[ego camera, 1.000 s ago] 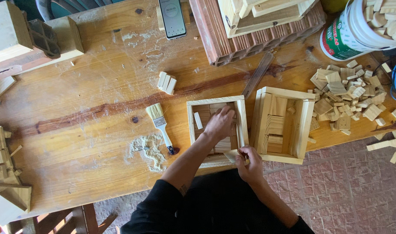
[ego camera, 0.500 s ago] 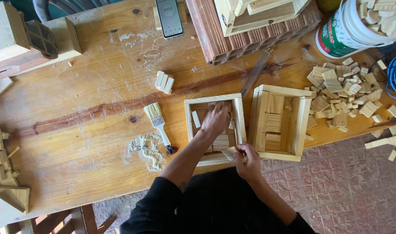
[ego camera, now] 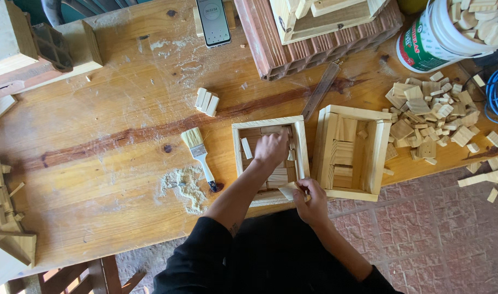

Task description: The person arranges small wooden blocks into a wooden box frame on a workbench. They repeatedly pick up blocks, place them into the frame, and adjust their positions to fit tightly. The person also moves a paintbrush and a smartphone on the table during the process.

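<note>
A square wooden frame lies on the wooden table, with several small wood blocks laid inside it. My left hand reaches into the frame, fingers pressed down on the blocks near its far side. My right hand is at the frame's near right corner, pinching a small pale wood piece. A second, deeper wooden box with blocks inside stands just right of the frame.
A paintbrush lies left of the frame beside a sawdust pile. Loose wood blocks are heaped at right, below a white bucket. A phone, a ridged brick, a metal ruler and small slats lie farther back.
My left hand has slid a little farther into the frame. My right hand stays at the near corner with the small piece.
</note>
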